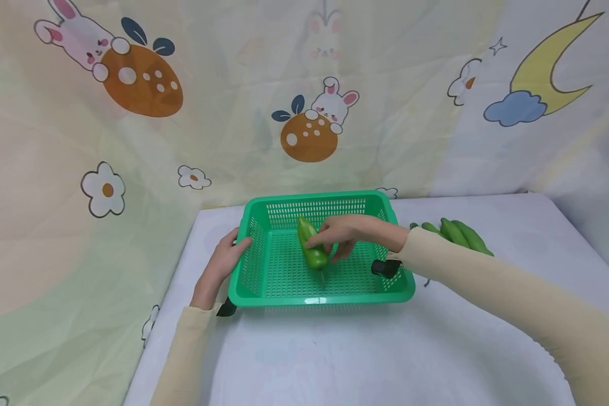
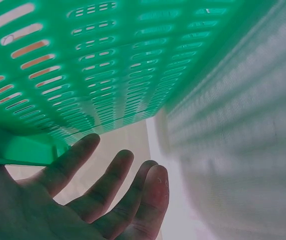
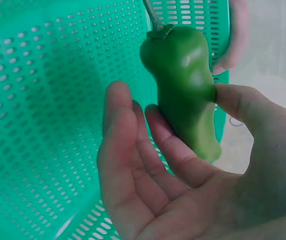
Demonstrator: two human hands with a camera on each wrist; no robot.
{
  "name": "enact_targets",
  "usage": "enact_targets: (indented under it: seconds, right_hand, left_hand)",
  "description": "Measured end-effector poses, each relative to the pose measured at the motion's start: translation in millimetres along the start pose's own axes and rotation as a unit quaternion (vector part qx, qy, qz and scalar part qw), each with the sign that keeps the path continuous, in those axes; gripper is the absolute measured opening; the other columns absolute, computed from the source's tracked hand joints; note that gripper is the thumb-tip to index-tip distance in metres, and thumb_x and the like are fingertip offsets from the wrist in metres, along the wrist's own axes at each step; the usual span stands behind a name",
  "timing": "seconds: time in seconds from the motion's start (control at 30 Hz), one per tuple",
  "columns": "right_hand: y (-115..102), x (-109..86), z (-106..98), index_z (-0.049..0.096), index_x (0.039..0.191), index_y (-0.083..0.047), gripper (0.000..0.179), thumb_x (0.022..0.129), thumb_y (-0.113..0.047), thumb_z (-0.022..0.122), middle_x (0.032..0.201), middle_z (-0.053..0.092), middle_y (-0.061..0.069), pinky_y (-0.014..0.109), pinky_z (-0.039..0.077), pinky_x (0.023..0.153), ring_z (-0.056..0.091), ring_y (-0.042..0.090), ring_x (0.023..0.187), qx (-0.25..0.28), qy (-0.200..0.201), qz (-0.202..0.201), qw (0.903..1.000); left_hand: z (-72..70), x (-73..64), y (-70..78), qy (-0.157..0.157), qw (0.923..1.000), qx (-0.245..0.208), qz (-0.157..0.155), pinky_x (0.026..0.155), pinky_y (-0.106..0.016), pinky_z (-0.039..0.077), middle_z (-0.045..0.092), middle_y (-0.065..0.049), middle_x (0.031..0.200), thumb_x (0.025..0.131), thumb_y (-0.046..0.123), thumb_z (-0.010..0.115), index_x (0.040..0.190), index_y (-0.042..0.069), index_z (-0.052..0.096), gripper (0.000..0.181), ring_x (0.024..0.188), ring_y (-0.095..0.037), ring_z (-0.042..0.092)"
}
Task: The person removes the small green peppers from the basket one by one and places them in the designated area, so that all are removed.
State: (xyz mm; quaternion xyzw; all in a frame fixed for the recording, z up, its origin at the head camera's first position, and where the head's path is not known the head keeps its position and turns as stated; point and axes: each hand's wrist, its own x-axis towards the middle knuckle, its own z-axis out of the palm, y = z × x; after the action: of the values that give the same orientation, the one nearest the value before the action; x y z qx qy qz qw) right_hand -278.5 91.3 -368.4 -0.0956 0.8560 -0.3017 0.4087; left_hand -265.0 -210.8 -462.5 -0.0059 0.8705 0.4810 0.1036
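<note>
A green plastic basket (image 1: 322, 300) with slotted sides is on the white table. My left hand (image 1: 225, 260) holds its left rim, with the thumb over the edge; in the left wrist view the other fingers (image 2: 105, 185) spread along the outside. Over the basket's floor, my right hand (image 1: 342, 232) pinches a long green pepper (image 1: 308, 245) between thumb and forefinger. The right wrist view shows the pepper (image 3: 183, 75) with its stem pointing up, while the other fingers curve loosely beside it. Whether the pepper touches the basket's floor is hard to tell.
Several green peppers (image 1: 459, 234) lie on the table to the right of the basket, partly hidden behind my right sleeve. A printed cloth (image 1: 233, 113) with rabbits and flowers hangs behind the table (image 1: 304, 361) and along its left side.
</note>
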Motion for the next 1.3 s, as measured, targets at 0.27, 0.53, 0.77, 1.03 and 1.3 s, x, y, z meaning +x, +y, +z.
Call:
enact_targets:
  seconds: [0.27, 0.53, 0.77, 1.03, 1.3]
  right_hand:
    - [24.2, -11.3, -2.6, 0.069, 0.116, -0.012, 0.044, 0.094, -0.049, 0.063, 0.11, 0.065, 0.01, 0.037, 0.062, 0.079, 0.075, 0.028, 0.092, 0.034, 0.002, -0.011, 0.9994]
    - [35.5, -26.3, -11.1, 0.068, 0.12, -0.012, 0.045, 0.095, -0.05, 0.063, 0.111, 0.063, 0.011, 0.04, 0.061, 0.082, 0.075, 0.031, 0.095, 0.053, -0.004, -0.024, 0.9983]
    - [49.2, -37.7, -23.3, 0.065, 0.121, -0.01, 0.047, 0.096, -0.049, 0.063, 0.107, 0.062, 0.009, 0.04, 0.061, 0.085, 0.074, 0.029, 0.098, 0.057, -0.009, -0.035, 0.9977]
    - [66.8, -57.0, -34.0, 0.065, 0.119, -0.012, 0.045, 0.097, -0.05, 0.061, 0.11, 0.063, 0.007, 0.042, 0.059, 0.09, 0.072, 0.027, 0.101, 0.045, -0.011, -0.046, 0.9979]
    - [80.7, -75.5, -37.4, 0.065, 0.112, -0.011, 0.042, 0.098, -0.05, 0.059, 0.11, 0.066, 0.005, 0.039, 0.059, 0.087, 0.071, 0.025, 0.101, 0.048, -0.01, -0.043, 0.9979]
  left_hand:
    - [-2.7, -1.0, 0.9, 0.0, 1.0, 0.005, -0.004, 0.08, -0.036, 0.059, 0.06, -0.021, 0.13, 0.103, 0.037, 0.046, 0.153, 0.015, 0.04, 0.055, 0.094, -0.025, 0.068]
    - [-2.4, -1.3, 2.2, -0.001, 1.0, 0.004, -0.005, 0.076, -0.034, 0.059, 0.061, -0.022, 0.127, 0.103, 0.036, 0.047, 0.153, 0.015, 0.04, 0.055, 0.087, -0.022, 0.069]
    - [-1.6, 0.2, 0.0, -0.002, 1.0, 0.001, -0.007, 0.075, -0.032, 0.059, 0.06, -0.021, 0.127, 0.103, 0.037, 0.047, 0.153, 0.016, 0.04, 0.055, 0.087, -0.022, 0.069]
    - [-0.5, 0.2, -1.5, 0.001, 1.0, 0.005, -0.006, 0.077, -0.033, 0.058, 0.06, -0.021, 0.127, 0.103, 0.037, 0.047, 0.151, 0.014, 0.042, 0.054, 0.092, -0.024, 0.068]
    - [0.5, -0.2, -0.2, 0.0, 1.0, -0.001, -0.001, 0.078, -0.033, 0.058, 0.061, -0.021, 0.126, 0.103, 0.036, 0.047, 0.151, 0.014, 0.043, 0.052, 0.09, -0.022, 0.069]
